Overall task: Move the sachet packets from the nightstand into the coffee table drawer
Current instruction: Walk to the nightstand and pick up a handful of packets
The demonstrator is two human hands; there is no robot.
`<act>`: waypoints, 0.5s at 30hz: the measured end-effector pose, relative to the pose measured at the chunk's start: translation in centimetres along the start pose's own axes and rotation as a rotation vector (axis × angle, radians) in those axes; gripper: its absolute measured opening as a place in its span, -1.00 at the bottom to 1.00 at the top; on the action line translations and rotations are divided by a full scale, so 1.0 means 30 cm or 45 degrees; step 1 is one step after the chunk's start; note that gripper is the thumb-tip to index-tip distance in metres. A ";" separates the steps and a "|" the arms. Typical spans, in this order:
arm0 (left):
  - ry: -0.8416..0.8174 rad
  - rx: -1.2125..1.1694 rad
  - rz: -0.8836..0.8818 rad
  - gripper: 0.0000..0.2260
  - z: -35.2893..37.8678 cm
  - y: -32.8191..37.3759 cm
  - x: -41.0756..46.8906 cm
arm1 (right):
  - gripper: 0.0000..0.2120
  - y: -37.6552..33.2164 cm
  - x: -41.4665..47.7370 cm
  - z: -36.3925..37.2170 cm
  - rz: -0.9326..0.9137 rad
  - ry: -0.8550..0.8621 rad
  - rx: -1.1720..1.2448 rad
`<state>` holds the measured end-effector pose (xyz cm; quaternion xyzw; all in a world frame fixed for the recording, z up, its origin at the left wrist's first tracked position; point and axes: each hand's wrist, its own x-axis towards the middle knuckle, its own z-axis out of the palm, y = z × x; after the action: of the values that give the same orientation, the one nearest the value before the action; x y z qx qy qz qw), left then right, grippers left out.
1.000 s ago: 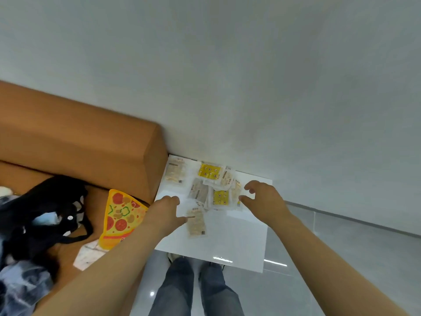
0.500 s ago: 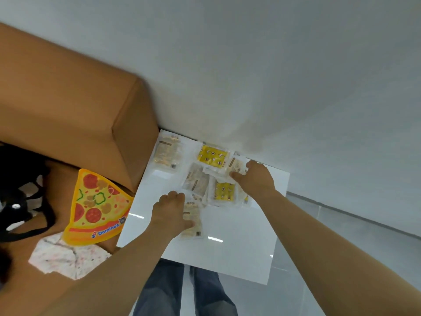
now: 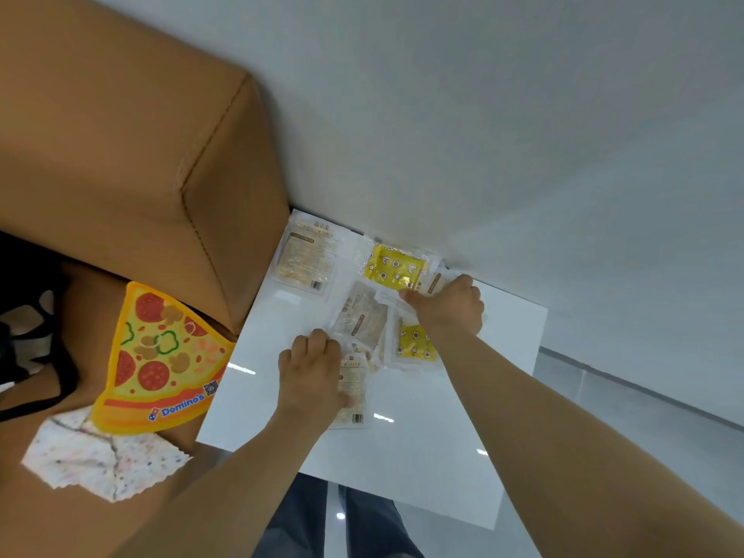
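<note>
Several sachet packets lie on the white nightstand (image 3: 402,457) by the wall. A large beige sachet (image 3: 306,259) sits at the far left, a yellow sachet (image 3: 392,267) beside it, and another beige one (image 3: 362,316) in the middle. My left hand (image 3: 310,372) covers a small beige sachet (image 3: 354,400), with fingers curled over its top edge and the thumb on it. My right hand (image 3: 451,308) curls its fingers round a beige sachet (image 3: 437,281) near the wall, above a second yellow sachet (image 3: 414,342). The coffee table drawer is out of view.
A tan headboard (image 3: 141,134) rises left of the nightstand. On the tan bed lie a pizza-slice toy (image 3: 161,356), a speckled cloth (image 3: 96,457) and a black bag (image 3: 24,316). The grey wall stands right behind the nightstand. My legs show below it.
Both hands went from hovering above the packets to lying on them. The left hand settled on the near beige sachet, the right reached to the packets by the wall. My view tipped downward.
</note>
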<state>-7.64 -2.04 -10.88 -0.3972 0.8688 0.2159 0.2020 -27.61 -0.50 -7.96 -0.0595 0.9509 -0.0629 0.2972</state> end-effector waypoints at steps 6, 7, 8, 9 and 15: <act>0.114 -0.272 -0.118 -0.58 -0.105 -0.094 0.078 | -0.31 0.017 0.026 0.023 0.029 -0.055 0.131; 0.158 -0.294 -0.125 -0.59 -0.132 -0.113 0.103 | -0.33 0.019 0.027 0.026 0.024 -0.052 0.132; 0.185 -0.302 -0.119 -0.58 -0.157 -0.129 0.129 | -0.35 0.022 0.028 0.028 0.020 -0.046 0.134; 0.183 -0.300 -0.101 -0.58 -0.182 -0.140 0.155 | -0.37 0.025 0.029 0.030 0.012 -0.040 0.139; -0.072 -0.093 0.024 -0.52 -0.283 -0.123 0.293 | -0.48 0.049 0.041 0.024 -0.042 -0.068 0.222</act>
<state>-11.60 -14.06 -9.26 -0.3900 0.8579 0.2606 0.2096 -28.32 0.69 -9.47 -0.0506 0.9325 -0.1486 0.3254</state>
